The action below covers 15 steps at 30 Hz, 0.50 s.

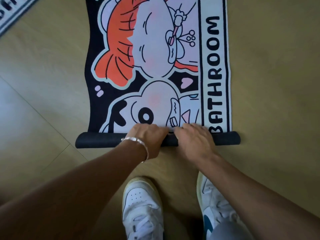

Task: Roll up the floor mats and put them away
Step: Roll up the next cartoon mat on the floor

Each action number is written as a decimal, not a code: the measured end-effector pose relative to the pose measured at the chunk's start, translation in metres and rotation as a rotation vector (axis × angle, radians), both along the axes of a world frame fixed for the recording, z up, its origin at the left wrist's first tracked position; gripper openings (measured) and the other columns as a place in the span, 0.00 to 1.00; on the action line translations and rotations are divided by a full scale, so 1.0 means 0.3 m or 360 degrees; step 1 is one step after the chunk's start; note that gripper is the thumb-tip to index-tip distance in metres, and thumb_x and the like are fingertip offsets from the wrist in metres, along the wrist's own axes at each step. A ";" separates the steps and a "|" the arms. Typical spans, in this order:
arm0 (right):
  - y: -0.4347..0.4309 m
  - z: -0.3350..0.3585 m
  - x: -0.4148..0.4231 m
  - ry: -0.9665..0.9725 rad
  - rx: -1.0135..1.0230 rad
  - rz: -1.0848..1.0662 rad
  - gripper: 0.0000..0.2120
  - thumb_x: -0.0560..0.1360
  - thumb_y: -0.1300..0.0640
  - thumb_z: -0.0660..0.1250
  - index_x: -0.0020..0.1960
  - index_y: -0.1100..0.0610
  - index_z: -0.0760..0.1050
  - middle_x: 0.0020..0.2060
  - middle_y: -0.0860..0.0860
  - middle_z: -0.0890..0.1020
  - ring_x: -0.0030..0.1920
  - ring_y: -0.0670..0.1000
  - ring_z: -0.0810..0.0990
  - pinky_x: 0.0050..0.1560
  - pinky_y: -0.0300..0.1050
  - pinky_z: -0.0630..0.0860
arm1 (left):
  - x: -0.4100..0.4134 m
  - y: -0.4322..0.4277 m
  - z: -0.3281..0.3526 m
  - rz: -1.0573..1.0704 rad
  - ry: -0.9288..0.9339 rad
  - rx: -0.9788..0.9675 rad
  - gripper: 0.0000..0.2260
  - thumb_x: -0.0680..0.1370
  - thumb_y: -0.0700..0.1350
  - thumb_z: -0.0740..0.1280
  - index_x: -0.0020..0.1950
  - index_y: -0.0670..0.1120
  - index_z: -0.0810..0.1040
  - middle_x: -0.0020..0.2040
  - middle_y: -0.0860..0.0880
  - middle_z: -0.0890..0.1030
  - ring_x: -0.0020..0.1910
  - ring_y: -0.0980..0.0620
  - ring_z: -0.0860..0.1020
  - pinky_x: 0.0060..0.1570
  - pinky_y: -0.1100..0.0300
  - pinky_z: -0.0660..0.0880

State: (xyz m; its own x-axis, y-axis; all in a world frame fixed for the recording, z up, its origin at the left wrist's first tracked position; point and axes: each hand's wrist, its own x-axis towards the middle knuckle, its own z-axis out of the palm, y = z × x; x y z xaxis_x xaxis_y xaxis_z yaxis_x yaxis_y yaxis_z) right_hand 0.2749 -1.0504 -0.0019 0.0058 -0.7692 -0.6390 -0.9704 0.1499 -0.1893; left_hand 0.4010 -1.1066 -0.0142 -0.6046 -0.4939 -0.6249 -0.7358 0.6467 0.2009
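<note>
fingers (149, 127) atop the mat roll (98, 140)

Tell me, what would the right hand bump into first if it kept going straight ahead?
The right hand would probably meet the flat mat first, just beyond the roll it holds.

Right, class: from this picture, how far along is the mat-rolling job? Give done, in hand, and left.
Done: the near edge of the bathroom mat is wound into a slim black rolled end. In hand: the left hand and right hand curl over that rolled end. Left: most of the mat lies flat, a second mat lies unrolled at top left, and neither is put away.
</note>
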 end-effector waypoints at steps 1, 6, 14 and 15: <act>-0.014 0.005 0.000 -0.0015 0.0035 -0.0022 0.11 0.75 0.61 0.62 0.56 0.51 0.74 0.47 0.51 0.78 0.53 0.53 0.77 0.57 0.49 0.70 | 0.020 0.021 -0.005 0.0002 0.0100 -0.0082 0.18 0.77 0.44 0.60 0.64 0.53 0.61 0.54 0.51 0.75 0.51 0.49 0.76 0.43 0.56 0.68; -0.047 0.012 -0.004 -0.0093 0.0186 -0.0033 0.09 0.75 0.61 0.64 0.53 0.51 0.73 0.44 0.50 0.78 0.47 0.53 0.76 0.54 0.48 0.72 | 0.054 0.023 -0.025 0.0141 0.0078 -0.0110 0.08 0.78 0.43 0.59 0.56 0.52 0.66 0.50 0.51 0.77 0.47 0.49 0.76 0.43 0.56 0.68; -0.010 -0.014 -0.021 -0.0008 -0.0092 -0.0043 0.11 0.74 0.61 0.63 0.54 0.50 0.71 0.45 0.48 0.74 0.53 0.53 0.74 0.52 0.47 0.65 | 0.051 0.011 -0.015 -0.0028 0.0171 -0.0220 0.13 0.77 0.45 0.59 0.60 0.51 0.62 0.48 0.52 0.72 0.43 0.50 0.72 0.40 0.57 0.68; -0.035 -0.007 -0.025 -0.0040 -0.0047 -0.0075 0.09 0.73 0.60 0.63 0.50 0.49 0.72 0.41 0.48 0.74 0.50 0.53 0.76 0.50 0.47 0.65 | 0.062 0.026 -0.016 -0.0052 0.0204 -0.0308 0.14 0.78 0.45 0.59 0.61 0.51 0.60 0.50 0.51 0.71 0.46 0.50 0.72 0.41 0.57 0.66</act>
State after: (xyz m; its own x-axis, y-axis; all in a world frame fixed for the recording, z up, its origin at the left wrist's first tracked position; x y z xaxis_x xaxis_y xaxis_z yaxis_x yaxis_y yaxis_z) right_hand 0.2674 -1.0609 -0.0041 -0.0150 -0.7876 -0.6160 -0.9573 0.1893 -0.2186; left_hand 0.4195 -1.0987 -0.0190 -0.6908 -0.5757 -0.4375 -0.6901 0.7055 0.1614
